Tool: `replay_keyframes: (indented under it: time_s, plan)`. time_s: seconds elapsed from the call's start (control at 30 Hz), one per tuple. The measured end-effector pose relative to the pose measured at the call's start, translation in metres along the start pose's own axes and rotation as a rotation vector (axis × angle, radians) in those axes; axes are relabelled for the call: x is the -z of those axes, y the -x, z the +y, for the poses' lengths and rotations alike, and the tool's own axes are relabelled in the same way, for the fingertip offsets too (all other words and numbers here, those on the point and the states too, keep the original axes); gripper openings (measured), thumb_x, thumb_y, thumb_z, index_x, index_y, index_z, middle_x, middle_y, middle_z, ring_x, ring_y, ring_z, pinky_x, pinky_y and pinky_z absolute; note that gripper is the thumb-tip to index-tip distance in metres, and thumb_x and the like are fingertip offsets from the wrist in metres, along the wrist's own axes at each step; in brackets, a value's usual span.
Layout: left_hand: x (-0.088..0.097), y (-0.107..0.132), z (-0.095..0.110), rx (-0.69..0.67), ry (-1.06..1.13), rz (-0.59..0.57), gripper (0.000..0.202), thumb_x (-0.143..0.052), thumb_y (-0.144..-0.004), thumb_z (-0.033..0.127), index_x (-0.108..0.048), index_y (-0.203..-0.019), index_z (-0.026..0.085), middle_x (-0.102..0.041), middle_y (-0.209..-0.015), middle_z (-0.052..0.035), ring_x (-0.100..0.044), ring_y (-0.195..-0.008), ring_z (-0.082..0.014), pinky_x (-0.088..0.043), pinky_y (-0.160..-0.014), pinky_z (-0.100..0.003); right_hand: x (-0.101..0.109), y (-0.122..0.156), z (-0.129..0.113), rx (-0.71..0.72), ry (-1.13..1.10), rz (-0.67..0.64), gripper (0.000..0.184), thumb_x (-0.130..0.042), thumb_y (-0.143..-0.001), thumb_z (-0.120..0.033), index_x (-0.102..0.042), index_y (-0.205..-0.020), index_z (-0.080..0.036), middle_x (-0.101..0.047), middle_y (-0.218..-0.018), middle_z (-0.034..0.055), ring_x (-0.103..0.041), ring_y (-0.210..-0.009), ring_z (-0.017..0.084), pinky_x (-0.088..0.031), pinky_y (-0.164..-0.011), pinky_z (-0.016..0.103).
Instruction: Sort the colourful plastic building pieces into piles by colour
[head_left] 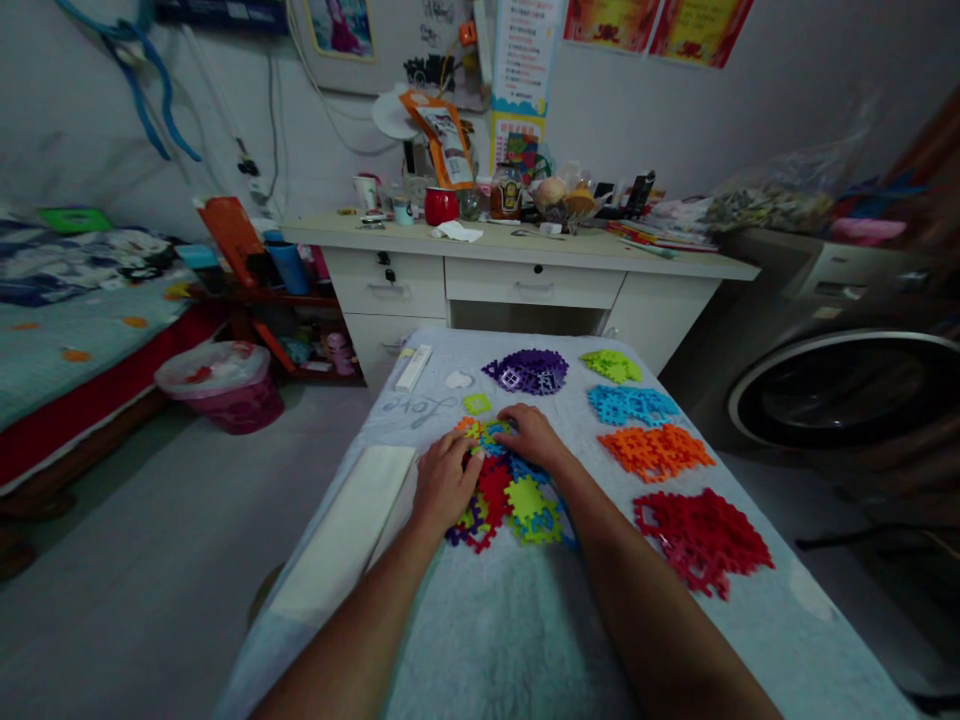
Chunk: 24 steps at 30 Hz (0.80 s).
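Note:
A cluster of mixed-colour interlocking plastic building pieces (493, 490) lies at the middle of the cloth-covered table. My left hand (448, 475) is at its left side, fingers curled onto the yellow, orange and blue pieces at the far end. From the right, my right hand (532, 438) bends its fingers over the same far end, thumb and fingertips on the pieces. My fingers partly hide what they grip. Just beyond them lies a single lime-green square piece (476, 403).
Sorted piles line the right side: purple (531, 371), lime (612, 366), blue (631, 405), orange (655, 451) and red (705, 538). At left lie a long white box (349, 535) and a small white strip (414, 368). A cluttered desk (532, 262) stands behind.

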<state>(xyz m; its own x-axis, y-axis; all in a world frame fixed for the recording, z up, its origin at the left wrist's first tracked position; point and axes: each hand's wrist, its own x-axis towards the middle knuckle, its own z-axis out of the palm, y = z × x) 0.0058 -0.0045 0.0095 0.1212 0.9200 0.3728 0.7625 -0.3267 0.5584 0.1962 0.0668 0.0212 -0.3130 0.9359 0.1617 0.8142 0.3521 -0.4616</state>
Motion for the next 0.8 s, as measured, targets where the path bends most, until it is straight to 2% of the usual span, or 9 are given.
replay_keyframes:
  time_s: [0.17,0.4,0.6,0.7,0.8]
  plan:
    - [-0.001,0.0,-0.002,-0.006,0.001,-0.002,0.027,-0.045,-0.094,0.038,-0.066,-0.103,0.023,-0.063,-0.121,-0.0072,-0.058,-0.112,-0.0239,-0.044,-0.098,-0.043,0.002,0.002,0.003,0.062,-0.014,0.025,0.024,-0.068,-0.082,-0.032,-0.069,-0.1,-0.017,-0.067,-0.104,0.0089,-0.059,-0.099,0.02,-0.04,-0.092,0.033]
    - [-0.001,0.0,-0.003,0.009,0.038,0.0,0.028,-0.045,-0.094,0.038,-0.065,-0.105,0.023,-0.064,-0.12,-0.0067,-0.058,-0.113,-0.0232,-0.044,-0.099,-0.043,0.007,0.004,0.004,0.091,-0.066,-0.07,0.041,-0.075,-0.074,-0.027,-0.065,-0.112,-0.016,-0.066,-0.104,0.0072,-0.059,-0.09,0.018,-0.043,-0.084,0.03]
    - [-0.001,0.0,-0.003,0.023,0.031,-0.004,0.027,-0.046,-0.093,0.038,-0.063,-0.107,0.023,-0.063,-0.123,-0.0069,-0.057,-0.114,-0.0243,-0.044,-0.099,-0.044,0.013,0.005,-0.002,0.094,-0.105,-0.039,0.017,-0.064,-0.081,-0.016,-0.071,-0.097,-0.017,-0.068,-0.096,0.0064,-0.06,-0.09,0.017,-0.043,-0.083,0.028]
    - [-0.001,0.0,-0.003,0.015,0.011,-0.001,0.027,-0.048,-0.092,0.038,-0.064,-0.109,0.022,-0.062,-0.124,-0.0079,-0.057,-0.114,-0.0253,-0.044,-0.1,-0.045,0.016,0.006,-0.002,0.106,-0.115,-0.058,0.015,-0.064,-0.081,-0.017,-0.071,-0.094,-0.017,-0.068,-0.094,0.0057,-0.061,-0.09,0.017,-0.044,-0.084,0.028]
    - [-0.002,0.0,-0.003,0.0,-0.007,0.006,0.035,-0.05,-0.092,0.038,-0.059,-0.122,0.022,-0.059,-0.131,-0.0089,-0.053,-0.12,-0.0264,-0.042,-0.102,-0.047,0.016,0.001,-0.002,0.117,-0.126,-0.075,0.017,-0.062,-0.08,-0.016,-0.071,-0.095,-0.018,-0.069,-0.098,0.0054,-0.062,-0.094,0.018,-0.044,-0.088,0.029]
